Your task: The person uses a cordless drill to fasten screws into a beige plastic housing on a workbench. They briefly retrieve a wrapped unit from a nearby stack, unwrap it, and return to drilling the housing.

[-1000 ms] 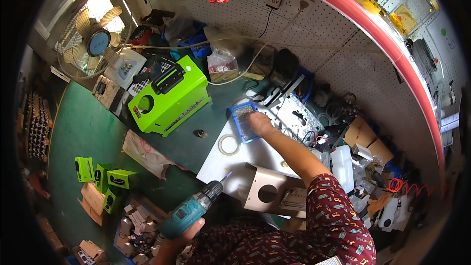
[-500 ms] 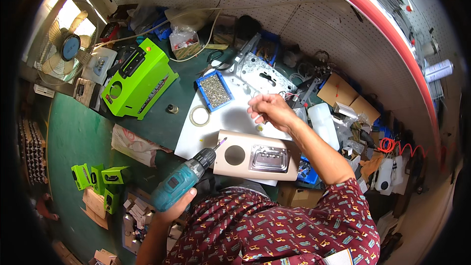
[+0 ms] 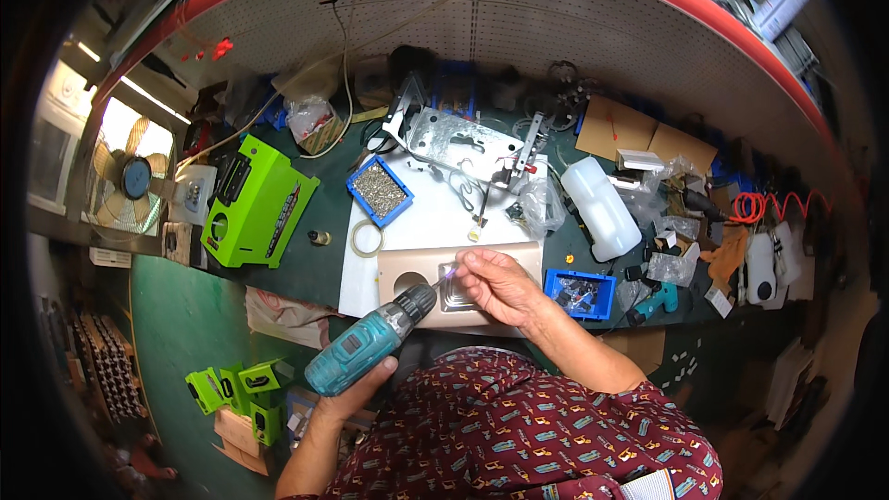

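Closed round the handle of a teal drill (image 3: 356,356), the left grip (image 3: 363,383) keeps the tool slanted, its slim bit (image 3: 446,275) pointing up and to the right. Just beyond the chuck, the right grip (image 3: 498,285) has its fingers curled and its thumb and forefinger drawn in at the bit's tip. The drill looks hefty and rigid, its hard casing probably slick away from the handle; the handle, where the palm already sits, seems the surest hold, and the thin bit wants only a light touch. Under both grips lies a beige panel (image 3: 431,257); farther out, up and left of the right grip, are a tape ring (image 3: 355,243) and a blue tray (image 3: 398,213) of small metal bits, while a blue bin (image 3: 581,317) stands just to its right on the table (image 3: 323,204). Most of the handle and the left fingers are hidden below the drill. Whether the right fingertips meet, or pinch something small, I cannot tell.
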`<action>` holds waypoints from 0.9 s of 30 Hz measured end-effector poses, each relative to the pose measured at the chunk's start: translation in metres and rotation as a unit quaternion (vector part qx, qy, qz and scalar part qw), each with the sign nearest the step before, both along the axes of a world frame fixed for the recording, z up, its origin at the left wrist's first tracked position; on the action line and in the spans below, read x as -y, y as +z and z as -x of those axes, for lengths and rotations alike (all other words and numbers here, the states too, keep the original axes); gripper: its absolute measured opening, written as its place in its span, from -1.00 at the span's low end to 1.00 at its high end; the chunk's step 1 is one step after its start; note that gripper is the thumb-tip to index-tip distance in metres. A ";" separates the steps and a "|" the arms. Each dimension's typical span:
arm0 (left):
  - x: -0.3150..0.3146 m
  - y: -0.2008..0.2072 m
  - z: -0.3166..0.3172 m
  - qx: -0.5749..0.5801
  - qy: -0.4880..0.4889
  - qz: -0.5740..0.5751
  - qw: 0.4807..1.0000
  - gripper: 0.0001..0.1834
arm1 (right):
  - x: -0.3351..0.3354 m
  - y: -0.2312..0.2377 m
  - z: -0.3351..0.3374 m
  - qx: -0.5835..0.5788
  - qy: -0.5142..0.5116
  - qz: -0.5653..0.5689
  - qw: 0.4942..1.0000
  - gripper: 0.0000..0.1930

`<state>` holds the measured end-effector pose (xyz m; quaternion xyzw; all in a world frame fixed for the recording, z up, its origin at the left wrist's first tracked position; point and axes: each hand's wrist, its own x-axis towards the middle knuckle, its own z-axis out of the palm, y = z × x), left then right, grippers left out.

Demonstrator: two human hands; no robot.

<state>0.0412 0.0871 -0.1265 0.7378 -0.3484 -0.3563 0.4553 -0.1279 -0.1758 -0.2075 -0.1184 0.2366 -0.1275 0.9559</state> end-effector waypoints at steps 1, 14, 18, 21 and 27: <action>0.001 0.003 0.002 -0.015 0.009 -0.007 1.000 -0.67 | -0.002 -0.002 0.002 0.013 0.000 0.006 1.000 -0.84; 0.008 0.012 0.015 0.000 -0.020 -0.010 1.000 -0.67 | -0.003 -0.004 0.013 0.000 0.026 0.056 0.998 -0.81; 0.004 0.012 0.015 0.002 -0.014 -0.017 1.000 -0.65 | 0.001 -0.004 0.015 0.004 0.048 0.074 0.996 -0.78; -0.001 0.011 0.010 -0.030 -0.004 -0.024 0.999 -0.62 | 0.008 -0.003 0.019 0.032 0.075 0.071 0.994 -0.76; -0.010 0.008 0.000 -0.072 0.010 -0.051 0.996 -0.58 | 0.019 0.004 0.020 0.017 0.124 0.151 0.981 -0.74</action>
